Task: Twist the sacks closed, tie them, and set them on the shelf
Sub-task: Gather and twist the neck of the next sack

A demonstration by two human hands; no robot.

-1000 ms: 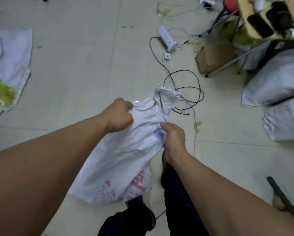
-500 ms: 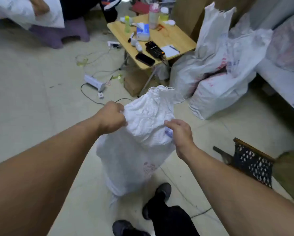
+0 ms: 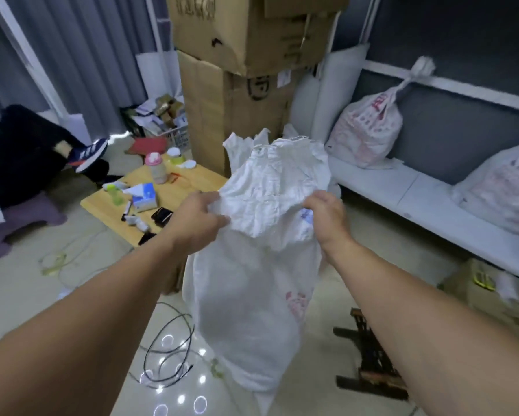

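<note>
Between the two hands, held up clear of the floor, hangs the white woven sack (image 3: 252, 295). Its mouth is loosely gathered and flops open above the grip, not yet twisted. The left hand (image 3: 196, 223) pinches a fold at the sack's left edge, its fingers (image 3: 214, 218) curled onto the cloth. The right hand (image 3: 327, 219) grips the opposite edge, its fingers wrapped round the fabric and mostly hidden behind it.

Judging by the slack, crumpled neck, the step in hand is gathering the mouth before the twist. The next move calls for bunching the loose top into one grip and turning it until the neck winds tight, then tying it. No cord shows in either hand.

To the right, well apart, a knotted sack (image 3: 366, 130) sits on the grey shelf (image 3: 387, 187), with a second sack (image 3: 504, 190) further along, its top out of view.

Left of the held sack stands a low wooden surface (image 3: 192, 181) carrying a pink-capped bottle (image 3: 155, 168), a tissue box (image 3: 144, 196) and small dark gadgets. Stacked cardboard boxes (image 3: 237, 85) rise behind, grey curtains (image 3: 87, 55) hang at the left, and a black cable (image 3: 168, 349) loops on the pale floor (image 3: 42, 295).
</note>
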